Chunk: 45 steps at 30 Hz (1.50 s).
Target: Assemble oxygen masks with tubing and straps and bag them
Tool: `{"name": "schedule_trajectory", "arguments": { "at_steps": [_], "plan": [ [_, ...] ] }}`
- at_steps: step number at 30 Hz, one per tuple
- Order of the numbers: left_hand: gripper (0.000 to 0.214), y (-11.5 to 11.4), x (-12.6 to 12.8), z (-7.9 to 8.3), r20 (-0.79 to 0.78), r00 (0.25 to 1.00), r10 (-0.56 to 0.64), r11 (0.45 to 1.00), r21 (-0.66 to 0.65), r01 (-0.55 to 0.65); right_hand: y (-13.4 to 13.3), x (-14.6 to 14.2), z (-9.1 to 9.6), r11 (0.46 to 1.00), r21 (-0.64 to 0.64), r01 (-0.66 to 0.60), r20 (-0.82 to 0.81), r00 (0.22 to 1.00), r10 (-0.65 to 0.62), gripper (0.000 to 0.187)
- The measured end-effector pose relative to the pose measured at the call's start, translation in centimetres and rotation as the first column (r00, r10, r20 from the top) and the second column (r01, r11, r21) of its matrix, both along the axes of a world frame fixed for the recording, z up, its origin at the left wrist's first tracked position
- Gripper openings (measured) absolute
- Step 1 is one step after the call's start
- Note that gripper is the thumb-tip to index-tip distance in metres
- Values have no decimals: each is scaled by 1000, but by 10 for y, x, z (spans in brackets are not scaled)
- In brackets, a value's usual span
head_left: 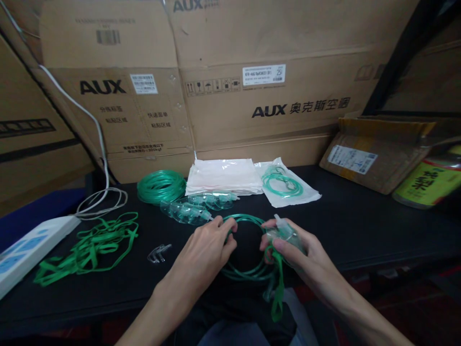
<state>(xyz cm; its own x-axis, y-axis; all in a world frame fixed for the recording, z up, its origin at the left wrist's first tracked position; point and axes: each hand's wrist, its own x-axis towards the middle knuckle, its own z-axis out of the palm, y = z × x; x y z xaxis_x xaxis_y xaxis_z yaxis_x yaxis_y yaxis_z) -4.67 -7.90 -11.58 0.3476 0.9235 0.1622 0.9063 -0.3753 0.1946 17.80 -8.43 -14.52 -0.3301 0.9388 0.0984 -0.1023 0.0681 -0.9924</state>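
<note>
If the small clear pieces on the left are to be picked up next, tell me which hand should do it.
Probably the left hand: it is nearer the small clear pieces, though it is at the green tubing coil. The right hand is farther off and holds a mask.

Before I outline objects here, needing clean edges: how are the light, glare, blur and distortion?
Head view: dim light overall; small glints on the white packets; near the right edge, the yellow-labelled container looks stretched and smeared; the clear mask in the right hand has soft edges.
</note>
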Motion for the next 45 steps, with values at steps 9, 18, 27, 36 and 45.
{"name": "schedule_trajectory", "arguments": {
  "at_steps": [9, 18, 27, 36, 45],
  "plan": [
    [15, 4, -14, -14, 216, 969, -121, 984, -102, 146, -35, 42, 0, 961, -101, -256, 280, 920, 274, 41],
    [26, -2, -18, -31, 215, 909, -356, 933, 17, 361, -39, 28, -10, 982, -40, -185, 467, 866, 182, 45],
    [10, -19, 24, -45, 239, 954, -180, 982, 101, 160, -40, 20, -15, 989, -66, -135, 451, 880, 151, 51],
    [20, -25, 41, -48, 359, 932, -40, 999, 35, 29, -5, 6, 10, 960, -145, -240, 61, 966, 251, 29],
    [24, -36, 18, -36, 474, 857, -202, 969, -33, 246, -5, 4, 5, 953, -283, -110, -31, 994, 106, 37]
  ]
}}
